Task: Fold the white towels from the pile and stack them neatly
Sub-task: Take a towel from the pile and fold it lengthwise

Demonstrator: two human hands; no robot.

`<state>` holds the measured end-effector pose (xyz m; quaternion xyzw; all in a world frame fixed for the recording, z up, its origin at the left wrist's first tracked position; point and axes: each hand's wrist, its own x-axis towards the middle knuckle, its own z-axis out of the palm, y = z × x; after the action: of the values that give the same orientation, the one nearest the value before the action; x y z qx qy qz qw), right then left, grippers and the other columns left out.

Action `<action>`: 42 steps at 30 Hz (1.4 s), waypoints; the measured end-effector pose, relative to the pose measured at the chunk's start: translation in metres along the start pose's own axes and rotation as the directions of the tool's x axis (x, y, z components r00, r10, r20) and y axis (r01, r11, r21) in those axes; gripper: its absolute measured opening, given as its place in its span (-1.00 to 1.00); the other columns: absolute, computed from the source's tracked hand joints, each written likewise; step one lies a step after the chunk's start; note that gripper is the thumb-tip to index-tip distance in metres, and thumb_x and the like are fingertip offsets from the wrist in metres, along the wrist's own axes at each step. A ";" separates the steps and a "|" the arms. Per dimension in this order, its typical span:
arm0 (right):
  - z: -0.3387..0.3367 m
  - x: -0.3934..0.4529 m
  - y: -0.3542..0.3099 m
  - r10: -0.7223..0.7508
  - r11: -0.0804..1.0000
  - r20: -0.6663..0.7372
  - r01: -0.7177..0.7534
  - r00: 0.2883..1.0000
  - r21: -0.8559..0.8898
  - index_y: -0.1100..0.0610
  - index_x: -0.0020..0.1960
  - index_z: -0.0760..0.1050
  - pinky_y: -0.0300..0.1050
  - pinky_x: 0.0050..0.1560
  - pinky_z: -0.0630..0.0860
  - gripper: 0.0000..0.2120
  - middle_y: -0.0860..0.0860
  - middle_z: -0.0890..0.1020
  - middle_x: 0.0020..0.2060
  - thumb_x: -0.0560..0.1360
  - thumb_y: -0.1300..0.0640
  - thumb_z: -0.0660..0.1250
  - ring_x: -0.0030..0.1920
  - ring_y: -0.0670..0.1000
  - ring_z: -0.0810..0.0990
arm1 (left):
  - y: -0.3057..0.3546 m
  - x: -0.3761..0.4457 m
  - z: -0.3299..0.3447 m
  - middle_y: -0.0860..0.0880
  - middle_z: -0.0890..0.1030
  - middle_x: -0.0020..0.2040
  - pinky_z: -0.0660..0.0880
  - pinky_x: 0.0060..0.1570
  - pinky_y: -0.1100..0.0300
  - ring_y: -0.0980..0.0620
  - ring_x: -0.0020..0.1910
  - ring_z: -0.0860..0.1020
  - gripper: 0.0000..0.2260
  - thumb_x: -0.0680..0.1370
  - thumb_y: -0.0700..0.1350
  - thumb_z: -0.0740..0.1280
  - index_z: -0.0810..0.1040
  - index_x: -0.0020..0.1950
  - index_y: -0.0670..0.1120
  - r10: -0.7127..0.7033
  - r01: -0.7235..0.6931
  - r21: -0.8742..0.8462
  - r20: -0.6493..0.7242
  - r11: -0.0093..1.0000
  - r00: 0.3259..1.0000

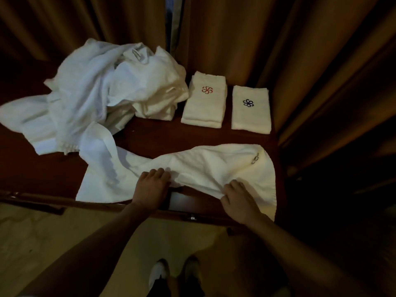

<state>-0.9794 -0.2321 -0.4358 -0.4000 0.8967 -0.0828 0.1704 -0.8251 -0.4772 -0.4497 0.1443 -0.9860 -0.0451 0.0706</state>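
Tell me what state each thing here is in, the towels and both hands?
Pile: unfolded, crumpled in a heap at the table's far left.
Red-logo stack: folded, more than one towel, logo up.
Blue-logo towel: folded, flat, apart from the red-logo stack.
Front towel: unfolded, spread along the table's near edge, rumpled.
Left hand: resting on the front towel, fingers bent at its edge.
Right hand: pinching the front towel's edge.
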 end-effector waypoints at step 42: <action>-0.024 0.048 -0.036 -0.129 0.943 -0.181 0.063 0.975 -0.328 0.18 0.05 0.45 0.06 -0.10 0.49 -0.50 0.17 0.52 -0.04 0.21 0.06 0.56 -0.03 0.20 0.50 | -0.051 0.042 -0.061 -0.17 0.54 -0.06 0.42 -0.24 0.00 -0.22 -0.17 0.51 -0.50 0.22 -0.17 0.53 0.52 0.13 -0.17 -0.112 0.130 0.151 -0.120 0.980 0.986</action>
<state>-0.9931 -0.2916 -0.4151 -0.4554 0.8901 0.0157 0.0079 -0.8413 -0.5423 -0.3902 0.2114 -0.9704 0.0373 0.1105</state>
